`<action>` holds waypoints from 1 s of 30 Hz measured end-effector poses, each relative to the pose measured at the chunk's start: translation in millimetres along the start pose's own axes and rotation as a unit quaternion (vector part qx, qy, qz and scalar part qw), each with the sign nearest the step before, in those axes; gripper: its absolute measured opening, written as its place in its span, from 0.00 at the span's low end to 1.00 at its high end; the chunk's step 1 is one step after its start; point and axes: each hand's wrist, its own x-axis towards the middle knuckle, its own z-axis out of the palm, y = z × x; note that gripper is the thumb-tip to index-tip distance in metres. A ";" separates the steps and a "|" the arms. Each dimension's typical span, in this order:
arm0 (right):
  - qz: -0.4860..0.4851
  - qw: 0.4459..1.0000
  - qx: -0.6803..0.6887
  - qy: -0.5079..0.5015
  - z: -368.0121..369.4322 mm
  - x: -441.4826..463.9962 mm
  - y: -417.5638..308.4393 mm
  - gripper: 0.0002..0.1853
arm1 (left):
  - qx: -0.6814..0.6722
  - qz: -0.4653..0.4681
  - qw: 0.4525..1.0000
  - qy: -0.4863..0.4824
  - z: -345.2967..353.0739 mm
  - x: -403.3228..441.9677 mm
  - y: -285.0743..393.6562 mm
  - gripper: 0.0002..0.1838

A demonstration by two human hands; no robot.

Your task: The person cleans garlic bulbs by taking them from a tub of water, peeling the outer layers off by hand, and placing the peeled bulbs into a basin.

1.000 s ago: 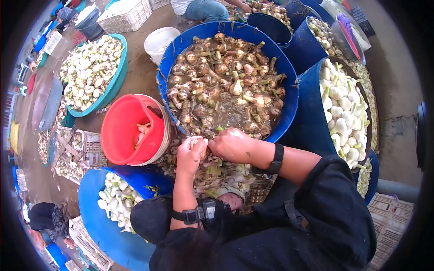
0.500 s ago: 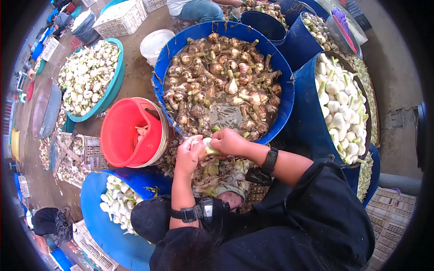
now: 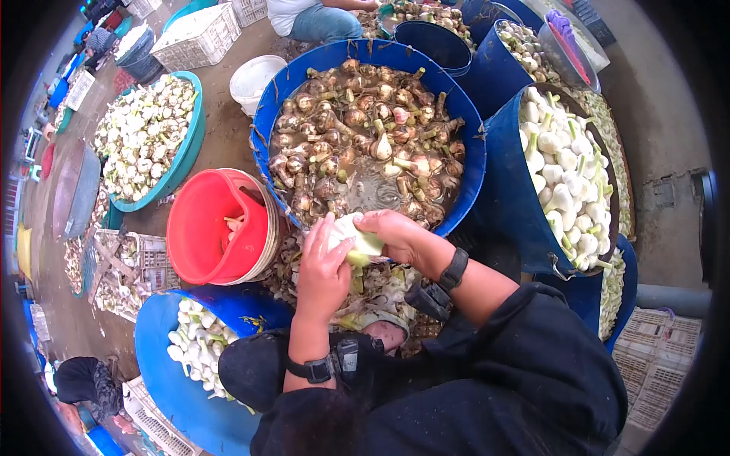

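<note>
A pale garlic bulb (image 3: 346, 230) with its green-white outer skin spread out is held between my two hands, over the near rim of a blue tub (image 3: 470, 190). My left hand (image 3: 323, 262) has its fingers closed on the bulb from the left. From the right, my right hand (image 3: 403, 237) pinches the loosened skin near the bulb's top. Inside the tub, unpeeled brown garlic bulbs (image 3: 353, 116) float in muddy water. Below my hands lies a heap of peeled-off garlic skins (image 3: 372, 292).
A red bucket (image 3: 190, 235) stands at left, near a white bucket (image 3: 255, 80). Blue containers with white garlic are at right (image 3: 502, 205) and lower left (image 3: 156, 357). A teal basin (image 3: 196, 125) holds more garlic. Another person (image 3: 327, 23) sits beyond the tub.
The garlic skin now spreads wider between my hands, as my right hand has pulled it outward. My left hand has shifted slightly right, and the whole view has moved a little.
</note>
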 end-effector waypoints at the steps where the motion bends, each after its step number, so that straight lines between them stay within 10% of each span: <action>1: 0.001 0.996 0.084 -0.031 1.3 -1.7 5.6 0.13 | -0.059 -0.031 0.998 -0.019 2.4 -3.7 -2.2 0.18; 3: -0.056 0.982 0.165 -0.079 1.6 -13.1 16.4 0.13 | -0.234 -0.152 0.958 0.069 15.7 -11.0 -14.4 0.15; 4: -0.117 0.954 0.245 -0.127 5.0 -23.3 15.6 0.15 | -0.396 -0.259 0.867 0.156 15.7 -7.3 -16.5 0.13; 5: -0.190 0.964 0.126 -0.135 8.3 -37.1 14.7 0.15 | -0.654 -0.321 0.652 0.209 12.7 -4.9 -18.0 0.14; 6: -0.199 0.954 0.098 -0.200 6.7 -48.8 17.2 0.16 | -0.653 -0.320 0.653 0.212 11.8 -4.8 -22.8 0.14; 8: -0.256 0.939 -0.058 -0.220 -5.4 -73.3 14.9 0.16 | -0.740 -0.461 0.441 0.213 11.1 -9.2 -34.0 0.18; 14: -0.366 0.863 0.336 -0.093 -11.2 -98.8 -29.9 0.11 | -0.684 -0.578 0.374 0.240 3.0 -17.6 -44.5 0.22; 20: -0.219 0.827 0.460 -0.238 6.1 -52.1 -21.0 0.15 | -0.732 -0.573 0.253 0.268 13.4 -19.0 -32.6 0.26; 24: -0.170 0.836 0.487 -0.190 37.8 -50.7 -25.8 0.15 | -0.724 -0.652 0.224 -0.022 38.9 -6.9 19.9 0.39; 26: -0.153 0.793 0.512 -0.294 50.9 -56.4 -24.9 0.14 | -0.861 -0.433 0.263 0.046 38.1 -2.0 22.1 0.43; 30: -0.157 0.798 0.500 -0.298 57.3 -60.3 -18.1 0.13 | -0.890 -0.350 0.279 0.089 34.7 2.4 9.0 0.25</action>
